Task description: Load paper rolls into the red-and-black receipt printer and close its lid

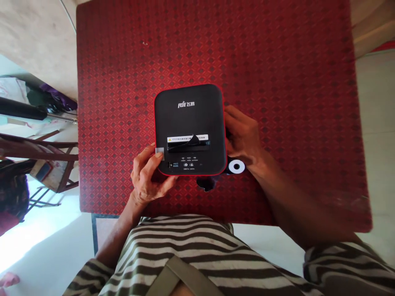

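A black receipt printer (188, 121) with a red rim is held between my two hands, its labelled top facing me. Across its paper slot runs a white warning strip, with a torn dark piece sticking up there. My left hand (149, 172) grips the lower left corner, one finger on a pale sticker. Against the right side, my right hand (242, 133) is closed, its fingertips partly hidden behind the printer. A white paper roll (236, 166) with a dark core lies near my right wrist. Below the printer's lower edge is a small black item (205, 183) I cannot make out.
The table (293, 82) has a red patterned cover, its near edge close to my striped shirt. Left of it stand a wooden chair (61, 164) and a black pole (23, 109). Dark cloth lies farther left.
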The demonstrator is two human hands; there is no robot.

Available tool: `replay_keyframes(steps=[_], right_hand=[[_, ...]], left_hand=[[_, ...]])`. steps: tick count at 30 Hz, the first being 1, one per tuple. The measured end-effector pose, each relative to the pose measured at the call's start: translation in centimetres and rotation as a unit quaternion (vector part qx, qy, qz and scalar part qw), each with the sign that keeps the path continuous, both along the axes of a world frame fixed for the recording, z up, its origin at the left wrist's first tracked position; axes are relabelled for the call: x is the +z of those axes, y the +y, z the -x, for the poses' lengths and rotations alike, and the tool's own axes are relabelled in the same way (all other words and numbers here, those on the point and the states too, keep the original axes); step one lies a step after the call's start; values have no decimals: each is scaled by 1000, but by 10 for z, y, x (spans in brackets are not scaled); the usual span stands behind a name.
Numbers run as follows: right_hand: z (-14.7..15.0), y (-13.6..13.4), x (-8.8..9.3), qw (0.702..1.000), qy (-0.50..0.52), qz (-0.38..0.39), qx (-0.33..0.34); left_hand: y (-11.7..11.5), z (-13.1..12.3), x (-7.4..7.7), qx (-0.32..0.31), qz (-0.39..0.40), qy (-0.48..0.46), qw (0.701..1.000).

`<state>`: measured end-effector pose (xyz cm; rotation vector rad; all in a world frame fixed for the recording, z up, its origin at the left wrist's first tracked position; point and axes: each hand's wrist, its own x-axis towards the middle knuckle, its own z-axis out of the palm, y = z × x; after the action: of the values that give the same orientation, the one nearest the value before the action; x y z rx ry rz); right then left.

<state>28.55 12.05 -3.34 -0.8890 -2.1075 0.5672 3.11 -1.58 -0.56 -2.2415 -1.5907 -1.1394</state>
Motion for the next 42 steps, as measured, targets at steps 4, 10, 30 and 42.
replay_keyframes(steps=[4,10,30,42], right_hand=[[-2,0,1,1000,4,7,-4],[-4,-2,-4,1000,14,12,-10],[-7,-6,-2,987,82,131,-47],[-4,-6,1,991,75,95,-62]], left_hand=[[2,0,-2,-13,-13,-15,1000],[2,-2,-2,2,1,-19,1000],[-4,-3,-3,16,14,5,1000],[-3,7,9,-22,51,12,998]])
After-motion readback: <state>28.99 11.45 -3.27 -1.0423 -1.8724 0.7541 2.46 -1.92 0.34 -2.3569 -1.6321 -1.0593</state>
